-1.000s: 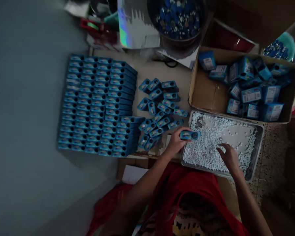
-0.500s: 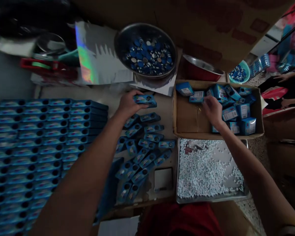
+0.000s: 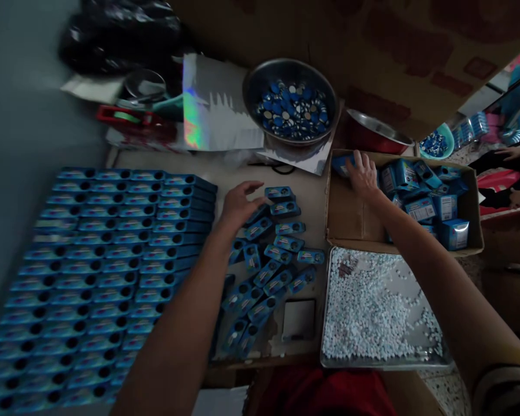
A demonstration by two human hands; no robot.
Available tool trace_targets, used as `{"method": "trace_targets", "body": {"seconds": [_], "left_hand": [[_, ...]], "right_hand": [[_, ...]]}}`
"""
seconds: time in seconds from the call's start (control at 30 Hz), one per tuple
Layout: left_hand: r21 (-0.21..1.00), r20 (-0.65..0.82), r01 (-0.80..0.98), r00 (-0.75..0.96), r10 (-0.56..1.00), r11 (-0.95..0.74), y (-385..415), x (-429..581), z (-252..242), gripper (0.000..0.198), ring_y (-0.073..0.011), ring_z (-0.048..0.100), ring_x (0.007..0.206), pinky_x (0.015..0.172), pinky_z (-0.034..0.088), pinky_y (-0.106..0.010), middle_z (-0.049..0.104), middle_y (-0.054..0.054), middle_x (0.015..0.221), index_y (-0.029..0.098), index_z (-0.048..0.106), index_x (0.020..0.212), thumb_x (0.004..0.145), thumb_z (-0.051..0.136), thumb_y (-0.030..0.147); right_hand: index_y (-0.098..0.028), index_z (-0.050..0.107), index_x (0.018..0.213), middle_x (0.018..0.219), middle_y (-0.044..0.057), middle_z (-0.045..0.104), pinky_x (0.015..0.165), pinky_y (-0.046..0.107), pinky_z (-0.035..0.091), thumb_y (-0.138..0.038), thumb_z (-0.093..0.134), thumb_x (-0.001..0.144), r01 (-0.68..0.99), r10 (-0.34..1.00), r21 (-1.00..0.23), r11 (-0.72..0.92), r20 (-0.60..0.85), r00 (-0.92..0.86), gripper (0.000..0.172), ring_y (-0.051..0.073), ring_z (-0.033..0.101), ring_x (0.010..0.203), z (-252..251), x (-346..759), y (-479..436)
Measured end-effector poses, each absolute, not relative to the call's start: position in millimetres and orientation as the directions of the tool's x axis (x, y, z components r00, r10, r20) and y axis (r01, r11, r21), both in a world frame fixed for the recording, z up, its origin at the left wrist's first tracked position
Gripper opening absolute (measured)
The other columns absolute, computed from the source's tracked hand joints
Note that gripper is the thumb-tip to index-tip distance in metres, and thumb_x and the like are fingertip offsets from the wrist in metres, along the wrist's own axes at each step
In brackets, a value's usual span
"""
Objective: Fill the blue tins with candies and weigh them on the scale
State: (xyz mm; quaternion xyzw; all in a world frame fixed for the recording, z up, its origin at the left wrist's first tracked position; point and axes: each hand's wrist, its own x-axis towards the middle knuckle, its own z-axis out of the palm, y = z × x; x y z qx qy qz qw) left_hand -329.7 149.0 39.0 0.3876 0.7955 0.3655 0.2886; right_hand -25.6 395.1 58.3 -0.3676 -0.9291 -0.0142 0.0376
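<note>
My left hand (image 3: 239, 203) hovers with fingers apart just left of a small blue box (image 3: 279, 193) lying at the far end of a loose heap of blue boxes (image 3: 268, 266). My right hand (image 3: 363, 172) reaches into the far left corner of a cardboard carton (image 3: 351, 216) and rests on a blue packet (image 3: 342, 164); its fingers lie over the packet, so the grip is unclear. More blue packets (image 3: 424, 199) fill the carton's right side. A metal tray (image 3: 329, 352) of small white pellets sits in front of the carton.
A large block of stacked blue boxes (image 3: 112, 260) fills the left. A metal bowl (image 3: 292, 107) of blue round caps, a holographic sheet (image 3: 216, 110), a red bowl (image 3: 375, 136) and a tape dispenser (image 3: 130, 118) stand at the back. Another person's hands (image 3: 509, 153) show far right.
My left hand has set the blue box down on the heap and let go. My right hand moved from the tray into the carton, then to its far left corner.
</note>
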Motion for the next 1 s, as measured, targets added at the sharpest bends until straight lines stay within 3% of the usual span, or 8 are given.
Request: {"method": "trace_targets", "body": {"seconds": [0.17, 0.3, 0.43, 0.57, 0.73, 0.8, 0.9, 1.0], "left_hand": [[0.771, 0.041, 0.535, -0.582, 0.812, 0.345, 72.0, -278.3, 73.3, 0.039, -0.0322, 0.071, 0.125, 0.116, 0.054, -0.052, 0.077, -0.01, 0.129, 0.023, 0.075, 0.122, 0.087, 0.074, 0.04], [0.747, 0.184, 0.614, -0.561, 0.807, 0.256, 14.0, -218.1, 96.5, 0.026, -0.0295, 0.073, 0.121, 0.113, 0.057, -0.047, 0.079, -0.007, 0.123, 0.026, 0.077, 0.115, 0.096, 0.071, 0.042], [0.788, 0.157, 0.578, -0.522, 0.838, 0.213, -18.2, -156.7, 103.7, 0.021, -0.0249, 0.077, 0.108, 0.101, 0.062, -0.04, 0.081, -0.005, 0.115, 0.027, 0.078, 0.116, 0.1, 0.07, 0.037], [0.902, 0.038, 0.38, -0.544, 0.838, 0.206, -17.0, -99.1, 100.5, 0.026, -0.025, 0.078, 0.108, 0.101, 0.062, -0.041, 0.082, -0.006, 0.115, 0.026, 0.075, 0.122, 0.099, 0.072, 0.038], [0.984, -0.111, 0.105, -0.288, 0.951, 0.147, -4.5, -46.2, 101.3, 0.087, -0.032, 0.06, 0.147, 0.123, 0.05, -0.048, 0.063, -0.014, 0.156, 0.027, 0.053, 0.156, 0.081, 0.091, 0.049], [0.986, -0.161, 0.014, -0.119, 0.98, 0.163, -13.2, -33.8, 96.6, 0.092, -0.0347, 0.056, 0.151, 0.125, 0.048, -0.048, 0.058, -0.016, 0.161, 0.025, 0.055, 0.154, 0.075, 0.095, 0.051], [0.952, -0.266, -0.091, 0.218, 0.939, 0.291, -43.2, -18.1, 78.7, 0.057, -0.0328, 0.074, 0.124, 0.109, 0.059, -0.044, 0.076, -0.016, 0.134, 0.02, 0.074, 0.126, 0.081, 0.09, 0.052], [0.908, -0.385, -0.136, 0.097, 0.918, 0.395, -72.0, 2.9, 47.3, 0.051, -0.0292, 0.078, 0.104, 0.096, 0.063, -0.042, 0.08, -0.012, 0.112, 0.019, 0.075, 0.109, 0.075, 0.092, 0.053]], "right_hand": [[-0.021, 0.073, 0.124, 0.155, 0.019, 0.056, 0.107, 0.054, 0.045, -0.023, 0.045, 0.108, 0.663, 0.665, -0.086, 0.744, -0.001, -0.747, 0.032, 0.037, 0.053, 0.131, 58.8, -24.7, 388.0], [-0.02, 0.072, 0.111, 0.129, 0.015, 0.066, 0.106, 0.048, 0.051, -0.021, 0.065, 0.098, 0.737, 0.887, -0.506, 0.448, 0.146, -0.438, 0.014, 0.031, 0.058, 0.123, 85.2, -16.5, 394.4], [-0.026, 0.068, 0.117, 0.108, 0.003, 0.071, 0.082, 0.032, 0.062, -0.034, 0.068, 0.098, 0.132, 0.979, -0.983, -0.127, -0.146, -0.144, 0.021, 0.017, 0.068, 0.094, 131.0, 44.8, 343.9], [-0.024, 0.069, 0.108, 0.109, 0.0, 0.076, 0.077, 0.024, 0.066, -0.025, 0.08, 0.09, -0.335, 0.77, -0.699, -0.632, -0.514, -0.379, 0.021, 0.012, 0.073, 0.09, 156.9, 117.5, 222.4], [-0.022, 0.068, 0.104, 0.093, -0.001, 0.078, 0.072, 0.02, 0.066, -0.017, 0.079, 0.092, -0.383, 0.426, -0.27, -0.883, -0.804, -0.414, 0.017, 0.011, 0.073, 0.078, 132.4, 171.5, 80.3], [-0.02, 0.069, 0.103, 0.09, 0.001, 0.077, 0.07, 0.021, 0.065, -0.029, 0.075, 0.097, -0.184, 0.313, -0.257, -0.949, -0.849, -0.425, 0.012, 0.011, 0.072, 0.075, 112.4, 185.4, 38.8], [-0.018, 0.071, 0.096, 0.083, 0.005, 0.072, 0.067, 0.03, 0.064, -0.051, 0.064, 0.101, 0.181, 0.285, -0.378, -0.908, -0.873, -0.396, 0.034, 0.017, 0.07, 0.071, 81.2, 206.6, -1.4], [-0.02, 0.075, 0.098, 0.1, 0.01, 0.073, 0.091, 0.042, 0.064, -0.052, 0.069, 0.097, 0.33, 0.472, -0.532, -0.78, -0.846, -0.248, 0.032, 0.026, 0.072, 0.101, 49.0, 242.7, -10.2]]}}
